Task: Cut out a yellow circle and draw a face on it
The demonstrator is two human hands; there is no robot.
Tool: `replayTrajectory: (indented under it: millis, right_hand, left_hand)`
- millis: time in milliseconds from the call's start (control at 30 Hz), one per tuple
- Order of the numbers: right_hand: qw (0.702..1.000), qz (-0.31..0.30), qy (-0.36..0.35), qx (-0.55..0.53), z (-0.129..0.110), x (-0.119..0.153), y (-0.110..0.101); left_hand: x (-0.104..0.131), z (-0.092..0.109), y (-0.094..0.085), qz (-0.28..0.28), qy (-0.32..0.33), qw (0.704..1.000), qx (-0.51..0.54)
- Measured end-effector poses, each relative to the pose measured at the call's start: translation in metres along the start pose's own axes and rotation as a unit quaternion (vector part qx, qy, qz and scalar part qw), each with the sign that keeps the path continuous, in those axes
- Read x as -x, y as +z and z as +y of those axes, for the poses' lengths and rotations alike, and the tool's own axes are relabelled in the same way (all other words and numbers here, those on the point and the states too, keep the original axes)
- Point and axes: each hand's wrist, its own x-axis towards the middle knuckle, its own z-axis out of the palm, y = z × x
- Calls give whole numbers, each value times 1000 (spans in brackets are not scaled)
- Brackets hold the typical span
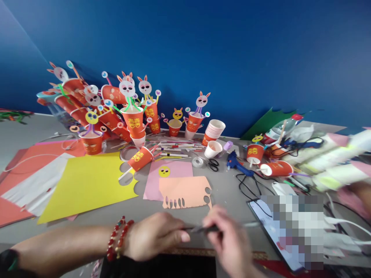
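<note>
My left hand [158, 235], with red bead bracelets [120, 237] at the wrist, is closed with thumb and fingers together at one end of a thin dark object [199, 229]. The fingers of my right hand [227, 241] are closed round its other side; motion blur hides what the object is. Just beyond my hands lies a peach paper sheet [185, 189] with holes and slits cut along its edges. It overlaps a pink sheet [150, 185], on which a yellow smiley disc [164, 171] rests.
Red paper cups with rabbit faces [127, 88] crowd the back left. Yellow paper [89, 185] covers the left side. Scissors [213, 165], a tape roll [198, 161], stacked cups [213, 131] and a blue glue gun [239, 165] are behind. A phone [269, 227] lies at right.
</note>
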Motion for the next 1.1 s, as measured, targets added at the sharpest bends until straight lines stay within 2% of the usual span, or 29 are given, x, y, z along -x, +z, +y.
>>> replayTrajectory:
  millis: [33,67,100,133,167,200,267,300,333,367,500,733,867,1100]
  right_hand:
    - [997,62,-34,2,-8,-4,-15]
    - [994,96,-48,-9,-15,-8,-30]
    - [990,129,-60,-24,-20,-11,-43]
    - [982,167,-57,-60,-22,-13,-51]
    - [984,161,-30,-73,-20,-14,-55]
    - [990,122,12,-72,-14,-14,-54]
    - [996,-10,90,-21,7,-17,-38]
    - [991,-82,101,11,20,-19,-27]
    - [985,-132,97,47,32,-22,-16]
    - [981,-149,80,90,44,-25,-6]
    - [976,-144,-7,165,68,-41,14]
    - [973,-123,-64,186,88,-47,14]
    - [962,-133,-93,221,94,-47,13]
    - [956,-150,-97,233,93,-48,11]
  left_hand:
    - [7,-9,0,-5,-43,998,47]
    - [14,-19,0,28,-91,993,64]
    - [19,-29,-1,81,-112,990,36]
    - [22,-38,-2,142,-105,983,-40]
    - [22,-45,-3,170,-61,975,-132]
    - [19,-50,-5,174,-3,962,-208]
    - [4,-55,-10,153,118,935,-296]
    - [-7,-56,-14,144,164,920,-325]
    - [-17,-56,-17,141,180,908,-350]
    - [-27,-58,-20,137,186,901,-368]
    - [-46,-68,-27,98,182,900,-383]
    - [-42,-83,-27,91,182,903,-379]
    - [-42,-83,-31,86,189,909,-362]
    - [-42,-84,-37,81,204,915,-339]
